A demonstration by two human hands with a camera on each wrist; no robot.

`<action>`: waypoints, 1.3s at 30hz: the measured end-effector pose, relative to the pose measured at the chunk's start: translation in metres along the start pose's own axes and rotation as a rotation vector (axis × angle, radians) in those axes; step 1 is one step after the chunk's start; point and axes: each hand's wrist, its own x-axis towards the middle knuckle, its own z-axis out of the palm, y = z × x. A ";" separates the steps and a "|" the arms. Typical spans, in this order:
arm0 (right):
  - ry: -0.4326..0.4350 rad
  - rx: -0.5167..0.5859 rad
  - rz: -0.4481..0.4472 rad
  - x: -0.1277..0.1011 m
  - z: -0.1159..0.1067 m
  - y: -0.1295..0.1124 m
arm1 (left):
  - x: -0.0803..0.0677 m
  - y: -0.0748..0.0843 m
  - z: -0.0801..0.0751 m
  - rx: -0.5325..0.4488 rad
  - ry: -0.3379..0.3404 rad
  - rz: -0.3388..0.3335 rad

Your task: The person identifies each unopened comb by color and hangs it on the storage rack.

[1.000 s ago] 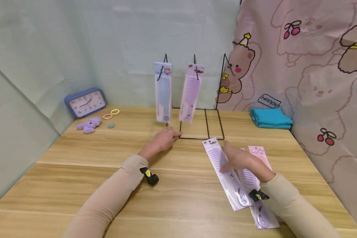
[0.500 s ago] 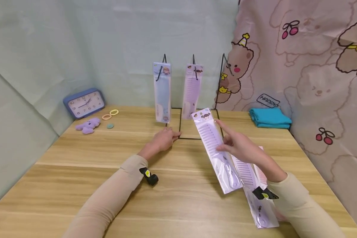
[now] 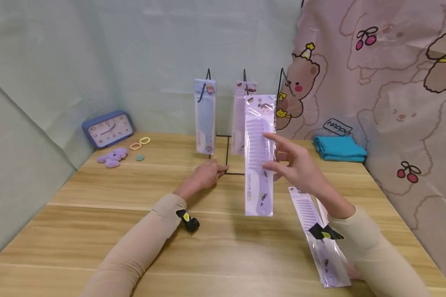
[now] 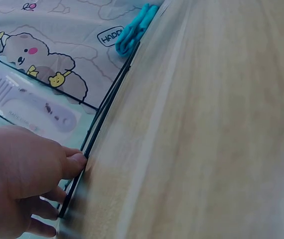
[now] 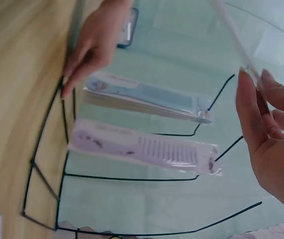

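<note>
In the head view my right hand (image 3: 301, 165) holds a packaged purple comb (image 3: 255, 189) upright in the air, gripping its right edge. The right wrist view shows this package edge-on between thumb and fingers. My left hand (image 3: 205, 174) pinches the front base wire of a black wire rack (image 3: 227, 154), as the left wrist view also shows. On the rack's left hook hang blue comb packages (image 3: 205, 119). From the middle hook hangs a packaged purple comb (image 5: 137, 148), partly hidden in the head view by the held one. The right hook (image 5: 231, 216) bears nothing.
Another packaged purple comb (image 3: 312, 222) lies on the table at right, over a pink package mostly hidden by my arm. A blue clock (image 3: 108, 128), purple plush toy (image 3: 112, 157) and several hair ties (image 3: 135, 146) stand at left. A folded teal cloth (image 3: 339, 148) lies at back right.
My right hand has lifted the purple comb package off the table, moved it left and toward the rack, and turned it upright. My left hand has stayed on the rack's base.
</note>
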 end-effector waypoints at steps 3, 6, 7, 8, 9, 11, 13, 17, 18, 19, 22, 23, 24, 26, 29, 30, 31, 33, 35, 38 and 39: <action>-0.033 0.078 0.061 0.008 0.000 -0.002 | 0.000 0.000 0.001 0.001 0.009 -0.002; -0.072 0.126 0.120 0.015 0.001 0.001 | 0.001 0.000 0.001 0.002 0.021 0.001; -0.086 0.144 0.133 0.016 0.003 0.002 | 0.001 0.000 0.001 0.001 0.022 0.002; -0.098 0.159 0.142 0.017 0.004 0.004 | 0.001 -0.001 0.002 0.000 0.021 0.004; -0.107 0.172 0.148 0.017 0.005 0.006 | 0.001 -0.001 0.002 0.001 0.020 0.006; -0.118 0.184 0.149 0.018 0.006 0.009 | 0.001 0.000 0.002 -0.004 0.016 0.008; -0.119 0.188 0.143 0.018 0.007 0.011 | 0.001 0.000 0.003 -0.008 0.014 0.005; -0.100 0.180 0.132 0.022 0.009 0.015 | 0.002 0.001 0.003 -0.002 0.017 -0.001; -0.093 0.171 0.133 0.024 0.009 0.016 | 0.002 0.002 0.003 -0.003 0.018 -0.001; -0.085 0.160 0.136 0.025 0.009 0.017 | 0.001 0.002 0.003 -0.002 0.018 0.000; -0.059 0.110 0.160 0.034 0.010 0.022 | 0.001 0.002 0.002 0.004 0.019 0.002; -0.048 0.087 0.171 0.037 0.010 0.024 | 0.000 0.002 0.002 0.007 0.017 0.003; -0.038 0.070 0.182 0.041 0.010 0.026 | 0.000 0.002 0.003 0.010 0.014 0.004; -0.021 0.038 0.207 0.049 0.011 0.032 | -0.001 0.002 0.003 0.012 0.011 0.005; -0.004 0.010 0.228 0.059 0.011 0.041 | -0.002 0.002 0.003 0.010 0.009 0.005; -0.002 0.009 0.232 0.062 0.011 0.044 | -0.003 0.002 0.003 0.010 0.012 0.006; -0.002 0.009 0.235 0.066 0.011 0.047 | -0.003 0.002 0.003 0.009 0.014 0.004; 0.002 0.006 0.232 0.072 0.011 0.051 | -0.003 0.001 0.003 0.014 0.024 0.004; 0.007 0.002 0.235 0.078 0.010 0.054 | -0.002 0.001 0.003 0.021 0.031 0.006; 0.021 -0.003 0.249 0.084 0.010 0.059 | -0.001 0.001 0.003 0.029 0.030 0.007; 0.026 -0.001 0.256 0.085 0.010 0.061 | -0.001 0.001 0.003 0.031 0.026 0.007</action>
